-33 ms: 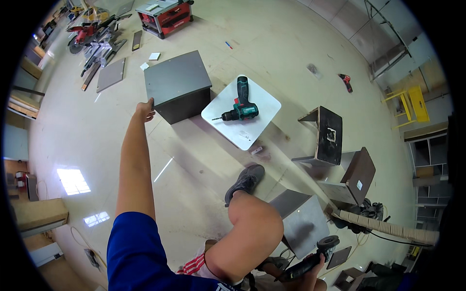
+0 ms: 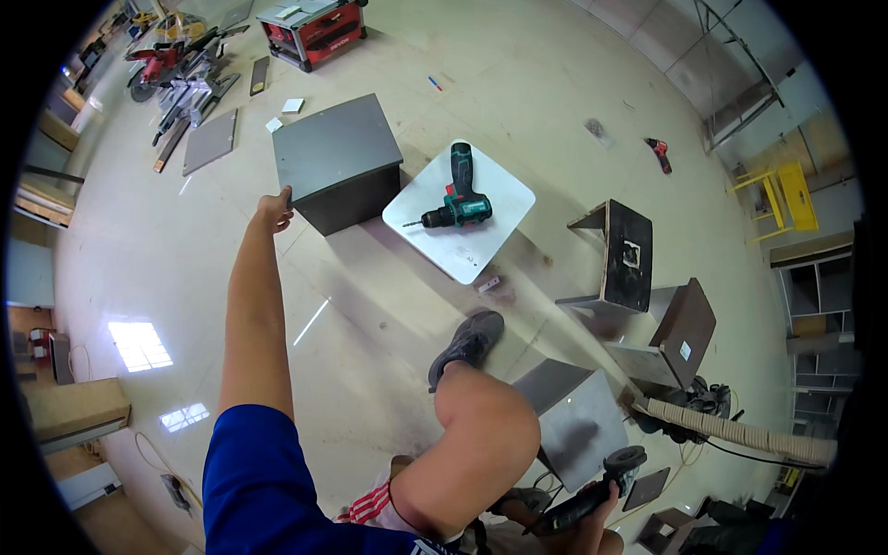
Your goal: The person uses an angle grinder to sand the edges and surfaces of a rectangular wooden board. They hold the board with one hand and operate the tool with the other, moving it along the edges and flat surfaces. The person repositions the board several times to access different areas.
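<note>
My left hand (image 2: 274, 211) reaches out to the grey box (image 2: 339, 153), fingers curled round its near left corner. The box stands on the floor with its flat grey top up and a dark side facing me. Low at the right, my right hand (image 2: 604, 509) is closed round the body of a dark angle grinder (image 2: 573, 509). The grinder's round head points up and to the right, next to a grey panel piece (image 2: 585, 433). Beside the box, a green and black cordless drill (image 2: 461, 199) with a bit fitted lies on a white stool (image 2: 465, 264).
A black step-like piece (image 2: 627, 254) and a brown and grey box piece (image 2: 686, 338) stand at the right. A ribbed hose (image 2: 740, 430) runs below them. Far left are a mitre saw (image 2: 185, 79) and a red-framed machine (image 2: 314, 35). A red tool (image 2: 659, 155) lies far right.
</note>
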